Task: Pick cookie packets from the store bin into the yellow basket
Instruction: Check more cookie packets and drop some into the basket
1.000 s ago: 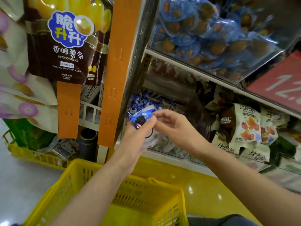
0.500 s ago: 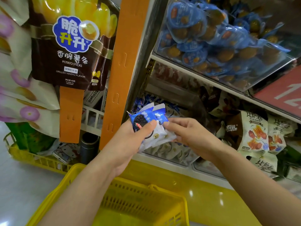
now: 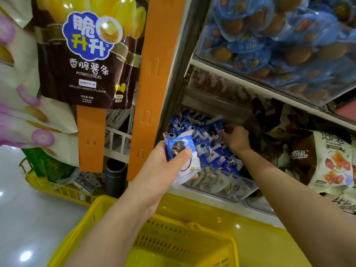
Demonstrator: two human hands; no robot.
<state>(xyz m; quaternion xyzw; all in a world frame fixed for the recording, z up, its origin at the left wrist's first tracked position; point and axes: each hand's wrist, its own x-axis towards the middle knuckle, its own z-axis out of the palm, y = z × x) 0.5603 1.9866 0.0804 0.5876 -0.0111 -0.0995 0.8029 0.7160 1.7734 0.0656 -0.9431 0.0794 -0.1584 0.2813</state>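
Lowest in the frame, and nearest to the person, was the yellow basket, with its open mouth turned up. Just above its far rim, at the middle of the frame, the left hand was closed around a stack of cookie packets, with the thumb on top and the fingers underneath. The long axis of the stack ran from upper left to lower right, and its lower end stuck out past the fingers, close to the clear front wall of the store bin.

Behind this wall lay the pile of packets, blue and white, filling the bin toward the upper left. Deepest of all, to the right of the frame's centre and higher than the left hand, the right hand reached into the pile. Its fingers were curled and seemed to pinch the edge of a single packet, though shadow and blur made this grip hard to read. The two hands were apart, with the pile between them.

The coming move probably turns on this line: the single packet lay up and to the right of the stack, and the basket lay directly under the stack. So the right hand was the nearer one to the bin's goods, and the left hand was the nearer one to the basket. A short path down and to the left would bring the packet to the stack, and from there everything could go straight down.
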